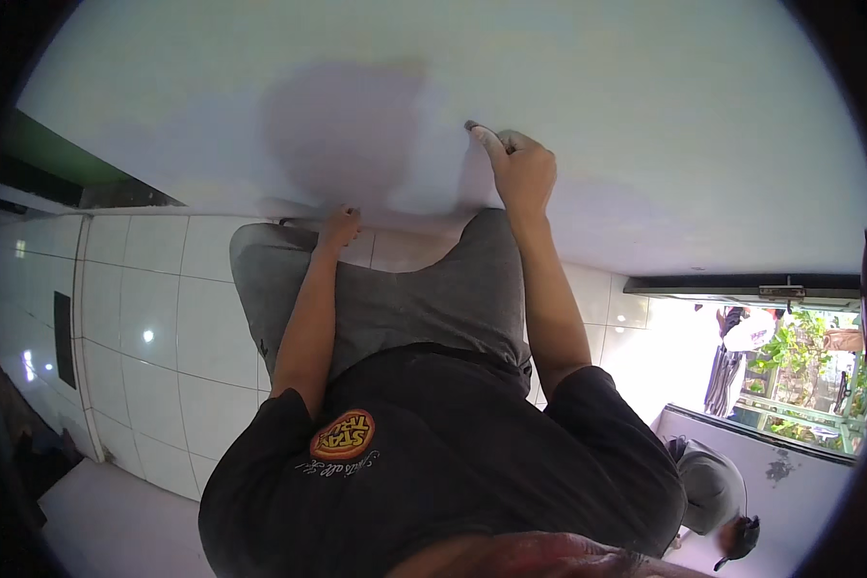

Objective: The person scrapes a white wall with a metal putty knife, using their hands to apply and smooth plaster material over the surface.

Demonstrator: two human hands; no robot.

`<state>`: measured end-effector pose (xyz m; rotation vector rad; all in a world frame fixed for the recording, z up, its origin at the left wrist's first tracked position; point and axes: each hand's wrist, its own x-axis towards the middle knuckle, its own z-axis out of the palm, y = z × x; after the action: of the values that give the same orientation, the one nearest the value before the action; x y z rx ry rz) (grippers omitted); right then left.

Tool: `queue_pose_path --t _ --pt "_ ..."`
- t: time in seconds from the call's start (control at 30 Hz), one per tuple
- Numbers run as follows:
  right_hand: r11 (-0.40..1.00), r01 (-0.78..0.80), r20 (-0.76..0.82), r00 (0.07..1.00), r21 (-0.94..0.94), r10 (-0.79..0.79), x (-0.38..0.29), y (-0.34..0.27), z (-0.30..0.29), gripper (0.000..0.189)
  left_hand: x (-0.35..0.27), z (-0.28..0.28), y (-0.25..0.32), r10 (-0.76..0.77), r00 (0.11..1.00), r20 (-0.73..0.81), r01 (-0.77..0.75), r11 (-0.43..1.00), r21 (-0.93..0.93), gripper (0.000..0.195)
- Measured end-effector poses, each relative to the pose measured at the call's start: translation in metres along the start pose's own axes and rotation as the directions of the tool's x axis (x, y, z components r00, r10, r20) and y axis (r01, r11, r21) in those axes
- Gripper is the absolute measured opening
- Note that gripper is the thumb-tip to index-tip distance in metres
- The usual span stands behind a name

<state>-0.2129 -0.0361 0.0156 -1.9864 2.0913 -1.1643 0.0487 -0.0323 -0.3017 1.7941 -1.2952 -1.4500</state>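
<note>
A pale, smooth wall (pixel 621 144) stands before me, with shadows across it. My right hand (pixel 526 170) is raised close to its surface, the fingers bent and whitish dust on the extended finger or thumb. A small dark piece (pixel 469 126) shows at the tip of that digit; its kind is too small to tell. Lower and to the left, my left hand (pixel 341 227) is loosely curled above my knee, near the wall's foot. Whether it holds anything is hidden. Both of my legs, in grey trousers (pixel 419 303), are bent towards the wall.
White floor tiles (pixel 217 311) spread out below the wall. An opening in the wall is at the far left. At the right are a dark-edged door (pixel 737 283) and a bright opening onto plants (pixel 802 361). Another person (pixel 712 484) is behind me at the lower right.
</note>
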Motion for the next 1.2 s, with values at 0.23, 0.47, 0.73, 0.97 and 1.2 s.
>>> queue_pose_path --t 0.23,0.47,0.73,0.97,1.2 --pt "0.998 0.064 -0.052 0.997 -0.005 -0.064 0.026 -0.027 -0.024 0.049 -0.002 -0.004 -0.006 -0.031 0.999 -0.039 0.032 0.999 0.023 0.037" --pt "0.985 0.139 -0.086 0.985 -0.102 -0.148 -0.008 0.024 0.029 0.051 -0.008 0.001 0.007 -0.090 0.995 -0.029 0.089 0.995 -0.043 0.035" --pt "0.990 0.142 -0.116 0.983 0.003 -0.141 0.021 -0.012 -0.014 0.045 -0.001 -0.005 -0.003 -0.067 0.997 -0.038 0.066 0.997 -0.030 0.041" --pt "0.957 0.169 0.020 0.985 -0.234 -0.169 -0.004 0.027 0.024 0.052 -0.003 -0.003 0.002 -0.003 1.000 -0.028 0.003 1.000 0.005 0.035" --pt "0.996 0.092 -0.082 0.993 0.009 -0.091 0.022 -0.027 -0.022 0.043 -0.002 -0.003 -0.009 -0.027 0.997 -0.072 0.025 0.999 -0.033 0.036"
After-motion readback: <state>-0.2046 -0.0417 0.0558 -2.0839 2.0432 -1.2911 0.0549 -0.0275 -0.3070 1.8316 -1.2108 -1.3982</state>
